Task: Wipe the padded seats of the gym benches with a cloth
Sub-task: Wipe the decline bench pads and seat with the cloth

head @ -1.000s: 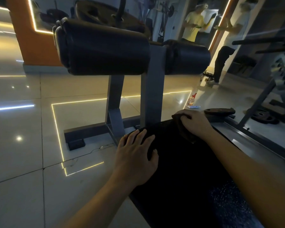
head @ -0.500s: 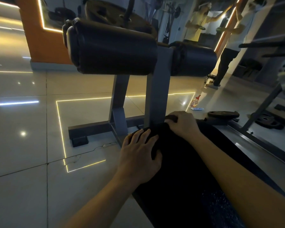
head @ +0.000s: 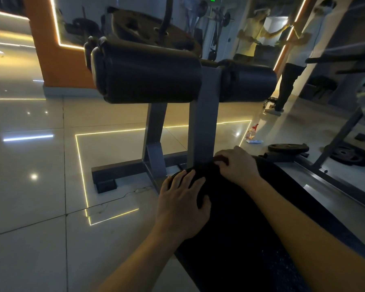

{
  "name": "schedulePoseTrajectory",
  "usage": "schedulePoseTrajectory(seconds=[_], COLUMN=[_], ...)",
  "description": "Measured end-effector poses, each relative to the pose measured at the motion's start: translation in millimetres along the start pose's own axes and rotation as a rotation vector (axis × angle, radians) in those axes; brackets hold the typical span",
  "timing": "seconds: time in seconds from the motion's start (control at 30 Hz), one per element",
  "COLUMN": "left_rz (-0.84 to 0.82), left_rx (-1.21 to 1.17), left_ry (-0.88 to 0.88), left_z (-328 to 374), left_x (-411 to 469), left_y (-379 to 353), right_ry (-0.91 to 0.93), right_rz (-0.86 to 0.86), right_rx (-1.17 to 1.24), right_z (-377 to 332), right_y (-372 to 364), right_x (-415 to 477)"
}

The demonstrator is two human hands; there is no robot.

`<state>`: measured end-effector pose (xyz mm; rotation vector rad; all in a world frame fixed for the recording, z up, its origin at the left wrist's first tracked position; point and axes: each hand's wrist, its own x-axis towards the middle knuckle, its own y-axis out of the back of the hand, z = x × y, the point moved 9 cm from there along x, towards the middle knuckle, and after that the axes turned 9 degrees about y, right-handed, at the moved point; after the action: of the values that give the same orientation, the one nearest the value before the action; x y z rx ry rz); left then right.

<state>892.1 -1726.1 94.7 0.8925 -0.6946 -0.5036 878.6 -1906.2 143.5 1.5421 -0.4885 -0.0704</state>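
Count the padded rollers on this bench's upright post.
2. The left roller sticks out left of the grey post; the right roller sticks out on its other side. More may be hidden behind them.

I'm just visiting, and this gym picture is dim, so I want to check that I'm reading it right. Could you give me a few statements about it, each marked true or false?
1. The left hand lies flat on the black padded seat. True.
2. The right hand holds a bottle. False: it grips a dark cloth at the seat's far end. The bottle stands on the floor.
3. Two black roller pads sit on the grey post above the seat's far end. True.
4. The weight plate lies on the seat. False: it lies low down, to the right of the seat.
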Motion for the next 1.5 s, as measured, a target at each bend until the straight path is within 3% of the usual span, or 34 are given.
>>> schedulePoseTrajectory(seconds=[0.23, 0.4, 0.53, 0.7, 0.9, 1.17, 1.23, 1.37, 1.5], left_rz=[0.004, 0.001, 0.022, 0.017, -0.027, -0.04, -0.045, -0.047, -0.018], left_rx=[-0.012, -0.033, 0.007, -0.017, 0.014, -0.005, -0.011, -0.004, -0.067], left_ry=[-0.002, 0.009, 0.01, 0.024, 0.054, 0.03, 0.043, 0.064, 0.089], left_z=[2.3, -0.8, -2.4, 1.4, -0.3, 4.5, 4.9, 3.9, -2.2], left_x=[-2.7, -2.8, -0.6, -2.4, -1.9, -3.8, -3.8, -1.5, -1.6], left_y=[3.1, 4.1, 2.3, 6.4, 5.8, 6.0, 7.1, 6.2, 8.8], right_ry=[0.129, -0.071, 0.091, 0.21, -0.04, 0.29, 0.234, -0.044, 0.105], right_rz=[-0.001, 0.116, 0.143, 0.086, 0.272, 0.063, 0.101, 0.225, 0.201], right_rx=[-0.042, -0.03, 0.029, 0.029, 0.036, 0.056, 0.019, 0.046, 0.13], right_z=[-21.6, -3.8, -43.8, -36.2, -28.9, -44.9, -29.6, -8.7, -40.0], right_y=[-3.7, -1.4, -8.8, -6.0, -1.2, -7.8, -3.4, -0.6, -11.1], right_x=[-6.7, -2.3, -18.3, -21.1, -20.3, -31.5, -25.6, -14.9, -21.1])
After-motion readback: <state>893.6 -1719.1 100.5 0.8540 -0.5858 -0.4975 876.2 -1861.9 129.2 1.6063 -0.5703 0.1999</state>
